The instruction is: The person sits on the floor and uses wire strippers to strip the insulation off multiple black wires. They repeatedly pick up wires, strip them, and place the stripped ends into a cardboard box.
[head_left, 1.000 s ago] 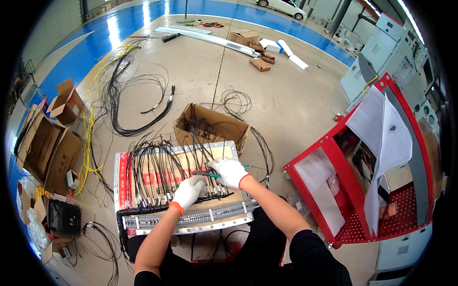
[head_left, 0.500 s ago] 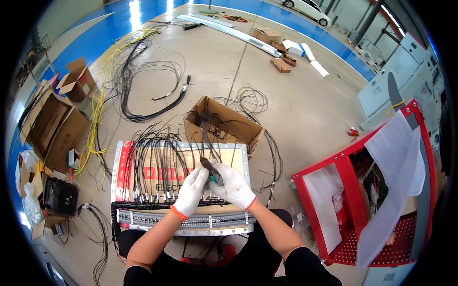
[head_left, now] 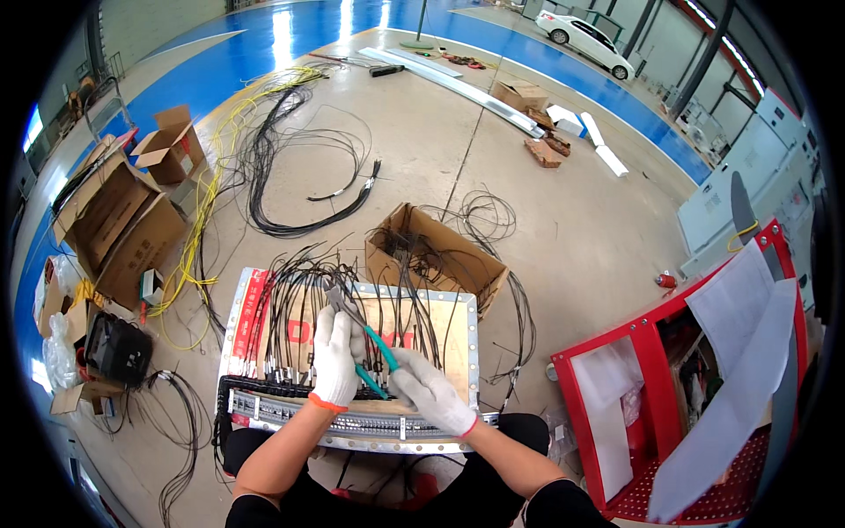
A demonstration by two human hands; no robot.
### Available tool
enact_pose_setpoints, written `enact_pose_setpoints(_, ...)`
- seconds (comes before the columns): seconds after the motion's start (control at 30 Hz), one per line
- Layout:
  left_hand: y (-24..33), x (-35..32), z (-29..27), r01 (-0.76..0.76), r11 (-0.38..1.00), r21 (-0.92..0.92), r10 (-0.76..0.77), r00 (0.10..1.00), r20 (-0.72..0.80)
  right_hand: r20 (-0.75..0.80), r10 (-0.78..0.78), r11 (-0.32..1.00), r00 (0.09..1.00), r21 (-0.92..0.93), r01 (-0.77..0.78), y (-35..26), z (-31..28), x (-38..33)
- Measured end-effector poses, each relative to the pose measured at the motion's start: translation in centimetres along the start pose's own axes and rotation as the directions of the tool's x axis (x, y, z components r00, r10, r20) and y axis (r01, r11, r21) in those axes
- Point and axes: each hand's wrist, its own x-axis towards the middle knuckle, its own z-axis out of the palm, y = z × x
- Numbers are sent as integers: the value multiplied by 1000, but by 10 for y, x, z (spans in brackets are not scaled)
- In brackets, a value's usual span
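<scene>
Our white-gloved right hand (head_left: pixel 429 393) grips the green-handled pliers (head_left: pixel 363 331), angled up-left past our closed left hand (head_left: pixel 336 355) toward the thin black wires (head_left: pixel 290 317).

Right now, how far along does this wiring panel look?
Done: many black wires already run into the terminal strip on the panel. In hand: right hand holds green-handled pliers; left hand steadies a wire. Left: loose wires trail over the cardboard box.
</scene>
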Motion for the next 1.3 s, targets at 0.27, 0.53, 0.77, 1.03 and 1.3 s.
enact_pose_setpoints(0.27,-6,-17,-21,-38,903,427,20,999,47,-148,-605,497,782,-838,226,1,8,-4)
enact_pose_setpoints(0.53,9,-35,7,-127,683,720,22,988,153,-175,-522,479,835,-870,118,-3,2,-8)
enact_pose_setpoints(0.77,6,-47,13,-86,663,744,-33,989,144,-171,-537,457,826,-882,115,2,4,-8)
enact_pose_setpoints(1.03,-7,-46,16,-44,808,588,-90,976,196,-160,-478,718,864,-637,280,21,-3,6)
enact_pose_setpoints(1.3,14,-19,47,-376,807,456,133,868,478,-166,52,561,985,820,109,21,-63,32)
